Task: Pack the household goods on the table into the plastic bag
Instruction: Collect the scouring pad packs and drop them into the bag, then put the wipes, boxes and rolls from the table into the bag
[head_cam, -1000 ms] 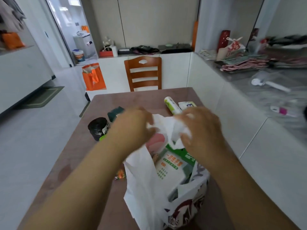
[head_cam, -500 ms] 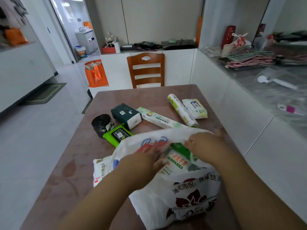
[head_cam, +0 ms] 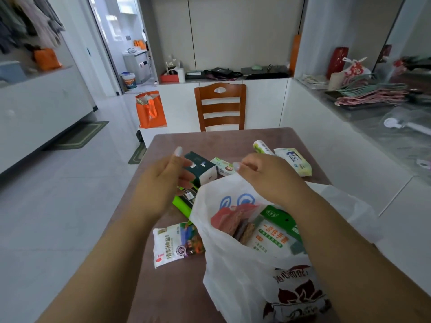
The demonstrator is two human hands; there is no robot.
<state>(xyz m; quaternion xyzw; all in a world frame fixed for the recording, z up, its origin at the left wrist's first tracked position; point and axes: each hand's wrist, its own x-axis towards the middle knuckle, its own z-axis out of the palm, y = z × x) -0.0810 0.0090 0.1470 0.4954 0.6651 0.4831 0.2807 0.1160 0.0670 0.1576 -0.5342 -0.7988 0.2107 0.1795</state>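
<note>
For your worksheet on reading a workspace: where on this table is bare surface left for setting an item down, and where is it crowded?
Free: the far strip of the table between the chair and the goods, and the near-left edge below the salt packet. Crowded: the middle, where the dark green box, green pack, left hand and plastic bag bunch together; the wipes pack fills the far right.

Two bare forearms enter from the lower edge of the frame and end near its centre in the left hand (head_cam: 163, 183) and the right hand (head_cam: 268, 178). No sleeve, glove, watch, bracelet or ring shows on either arm as far as the frame edge. The fingernails are long and carry a pale, whitish polish, clearest on the raised finger of the left hand at centre left and on one fingertip of the right hand at centre.
</note>
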